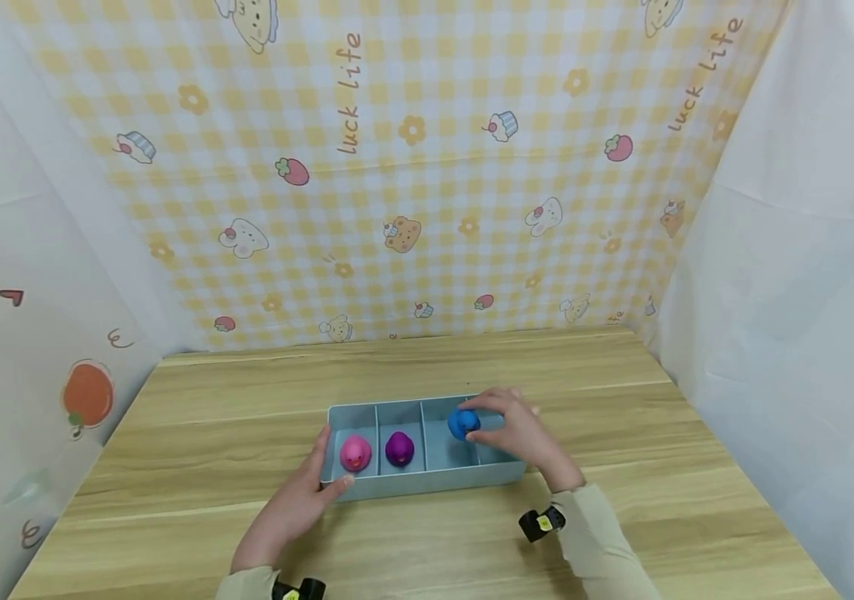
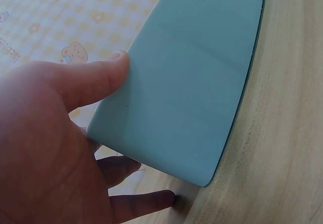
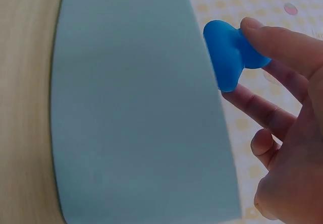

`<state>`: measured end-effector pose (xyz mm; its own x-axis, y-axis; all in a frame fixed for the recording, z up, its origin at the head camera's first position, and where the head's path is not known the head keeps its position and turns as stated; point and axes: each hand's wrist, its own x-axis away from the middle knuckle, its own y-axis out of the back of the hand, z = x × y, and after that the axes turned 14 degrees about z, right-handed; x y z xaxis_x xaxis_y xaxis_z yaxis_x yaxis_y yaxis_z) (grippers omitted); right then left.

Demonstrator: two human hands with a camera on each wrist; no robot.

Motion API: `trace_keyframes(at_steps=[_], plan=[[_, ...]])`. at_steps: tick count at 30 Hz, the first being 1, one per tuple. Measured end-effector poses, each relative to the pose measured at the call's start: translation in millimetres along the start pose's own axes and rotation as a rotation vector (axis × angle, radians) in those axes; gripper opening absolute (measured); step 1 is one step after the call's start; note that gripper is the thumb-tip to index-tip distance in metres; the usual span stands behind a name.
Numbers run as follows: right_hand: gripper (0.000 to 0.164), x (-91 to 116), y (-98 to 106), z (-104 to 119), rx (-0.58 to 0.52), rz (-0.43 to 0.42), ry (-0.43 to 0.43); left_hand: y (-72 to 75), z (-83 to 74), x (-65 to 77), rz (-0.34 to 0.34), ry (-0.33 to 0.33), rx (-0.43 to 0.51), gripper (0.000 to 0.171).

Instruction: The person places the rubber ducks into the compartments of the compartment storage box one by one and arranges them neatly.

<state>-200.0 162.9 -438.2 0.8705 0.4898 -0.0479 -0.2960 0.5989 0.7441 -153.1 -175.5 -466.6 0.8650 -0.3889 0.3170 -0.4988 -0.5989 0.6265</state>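
A light blue divided box [image 1: 434,481] stands on the wooden table. My left hand [image 1: 299,506] holds its left end, thumb on the front wall's upper edge and the fingers along the left side. In its leftmost compartment sits a pink rubber duck [image 1: 355,452]; a purple rubber duck [image 1: 400,449] occupies the one beside it. My right hand [image 1: 512,429] pinches a blue rubber duck [image 1: 463,423] between thumb and fingers, over the third compartment near the last divider. In the right wrist view the blue duck [image 3: 224,55] shows above the rim, its lower part partly hidden by the wall.
The wooden table [image 1: 194,450] extends around the box. Behind it hangs a yellow checked cloth [image 1: 367,200], with white cloth on the left and right sides. A black strap device [image 1: 541,523] is on the right wrist, another [image 1: 299,590] on the left.
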Motion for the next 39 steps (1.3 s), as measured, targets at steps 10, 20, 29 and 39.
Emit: trace_keyframes(at_steps=[10,20,29,39], plan=[[0.033,-5.9,-12.2,3.2,0.077,0.019,-0.007,-0.4,-2.9,1.6,0.002,0.004,0.005,0.084],[0.029,-9.6,-19.7,4.2,0.158,0.046,-0.005,-1.4,0.3,-1.0,-0.004,-0.012,0.004,0.084],[0.029,-16.3,-27.0,6.7,0.290,0.083,-0.040,-1.4,1.2,-1.1,0.002,-0.006,0.007,0.085],[0.028,-23.7,-31.3,9.7,0.401,0.131,-0.069,-0.8,-1.0,-1.8,0.002,0.005,0.002,0.084]])
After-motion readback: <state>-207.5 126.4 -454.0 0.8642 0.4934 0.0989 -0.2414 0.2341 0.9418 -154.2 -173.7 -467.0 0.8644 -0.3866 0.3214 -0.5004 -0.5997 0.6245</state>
